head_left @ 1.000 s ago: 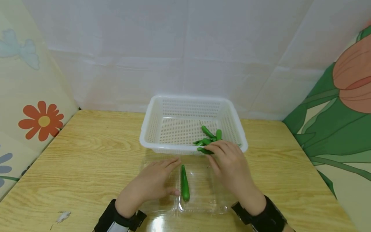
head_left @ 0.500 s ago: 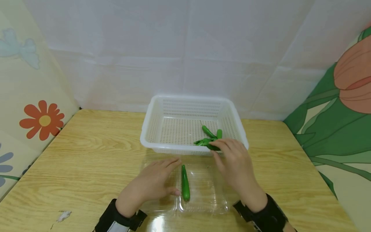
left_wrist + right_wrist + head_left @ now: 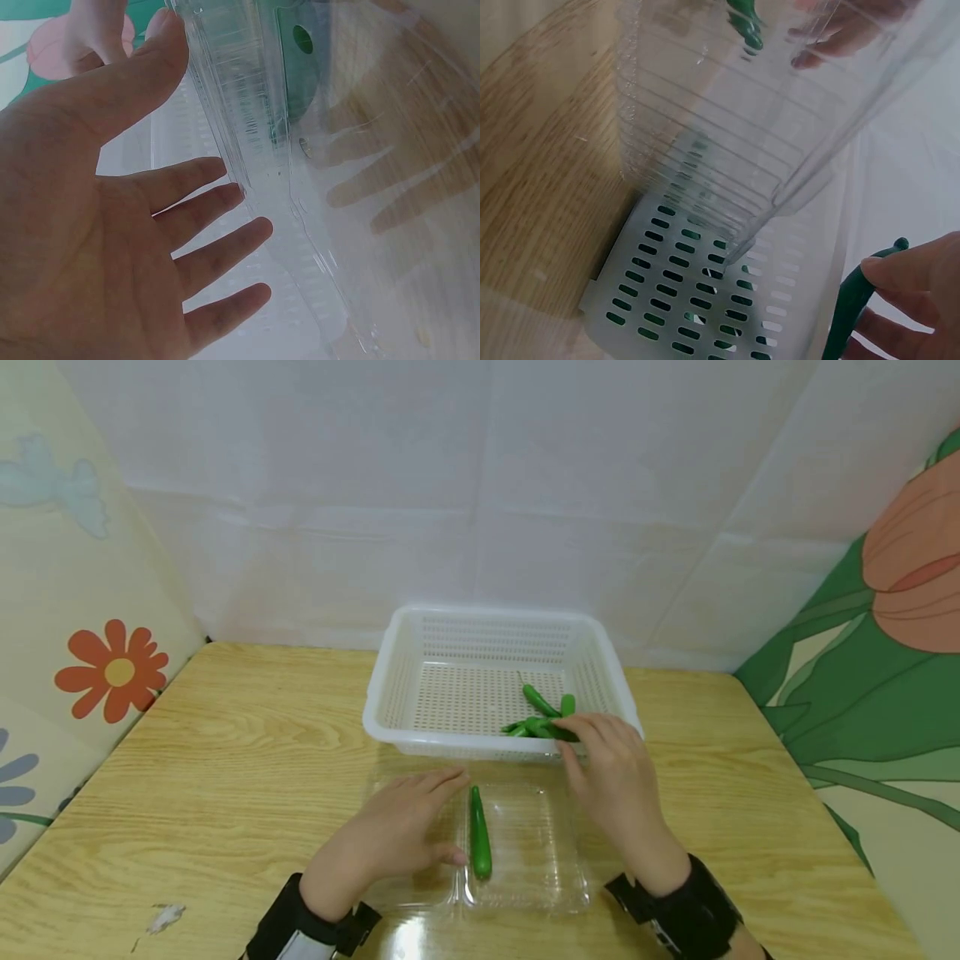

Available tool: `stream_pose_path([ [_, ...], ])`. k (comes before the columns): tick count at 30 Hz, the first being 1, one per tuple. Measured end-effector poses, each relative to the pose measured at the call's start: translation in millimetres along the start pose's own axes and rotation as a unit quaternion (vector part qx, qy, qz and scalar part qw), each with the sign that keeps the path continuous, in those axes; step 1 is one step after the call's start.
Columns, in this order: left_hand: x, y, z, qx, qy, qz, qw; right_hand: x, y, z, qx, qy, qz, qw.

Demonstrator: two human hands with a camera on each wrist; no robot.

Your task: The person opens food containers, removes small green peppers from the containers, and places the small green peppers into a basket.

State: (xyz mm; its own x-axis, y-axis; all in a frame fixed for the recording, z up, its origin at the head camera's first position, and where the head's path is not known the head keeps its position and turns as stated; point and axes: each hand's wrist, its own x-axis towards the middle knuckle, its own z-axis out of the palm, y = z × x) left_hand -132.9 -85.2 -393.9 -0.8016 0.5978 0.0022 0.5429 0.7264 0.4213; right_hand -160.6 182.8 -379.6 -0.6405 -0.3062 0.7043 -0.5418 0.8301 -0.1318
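A green chili pepper [image 3: 849,306] is pinched between the thumb and fingers of my right hand [image 3: 618,777], at the right part of the white basket's [image 3: 442,738] near rim. Several other green peppers [image 3: 537,700] lie in that basket, partly hidden by the hand. In front of it stands a clear plastic container [image 3: 525,881], hinged in the middle. One long green pepper [image 3: 480,839] lies lengthwise along the left side of its right half. My left hand [image 3: 393,831] stays over the container's left half, fingers extended and spread, fingertips at the middle ridge.
The wooden table [image 3: 247,760] spreads out on both sides of the basket and container. A worn patch [image 3: 165,918] marks its surface at front left. White cloth [image 3: 480,485] hangs behind the basket, and printed flower panels [image 3: 885,710] flank the table.
My right hand has moved to the right along the basket's near rim with the pepper, which now overlaps the pile in the head view. The left hand has kept its place.
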Motion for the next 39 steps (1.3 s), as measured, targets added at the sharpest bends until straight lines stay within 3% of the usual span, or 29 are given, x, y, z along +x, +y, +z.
stream_pose_path([
  [17,0.8,0.2,-0.1,-0.004,-0.003,-0.005,1.0000,-1.8,6.0,2.0,0.008,-0.013,0.025,0.9996],
  [39,2.0,-2.1,0.2,-0.001,-0.004,-0.002,1.0000,-1.8,4.3,7.7,0.023,-0.004,-0.019,0.9995],
])
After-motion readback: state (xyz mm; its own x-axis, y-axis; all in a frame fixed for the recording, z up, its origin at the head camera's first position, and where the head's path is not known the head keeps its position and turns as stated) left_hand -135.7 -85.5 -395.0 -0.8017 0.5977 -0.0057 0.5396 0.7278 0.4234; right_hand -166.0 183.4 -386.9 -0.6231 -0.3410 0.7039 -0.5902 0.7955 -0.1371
